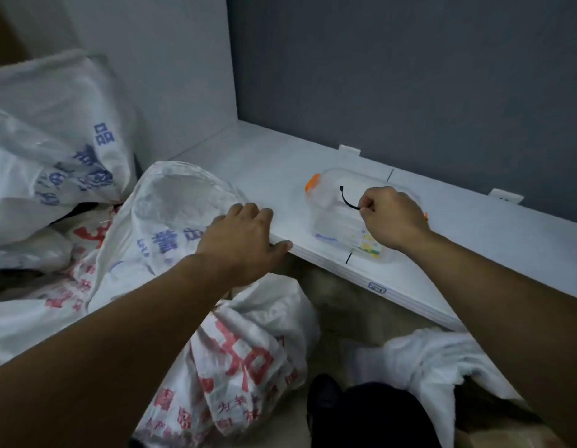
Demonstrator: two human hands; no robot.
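A clear plastic jug [340, 218] with an orange cap [312, 182] lies on its side on a white shelf board [264, 169]. My right hand [390, 218] hovers over the jug and pinches a thin black strap [347, 200] that curves up from it. My left hand [245, 240] rests with spread fingers on the shelf's front edge, beside a white woven sack [174, 215] with blue print.
Several white woven sacks with red and blue characters crowd the left and the floor, such as a red-printed sack [245, 360]. A grey wall [410, 76] backs the shelf, with small white brackets [348, 150] along it. A dark shoe [326, 402] shows below.
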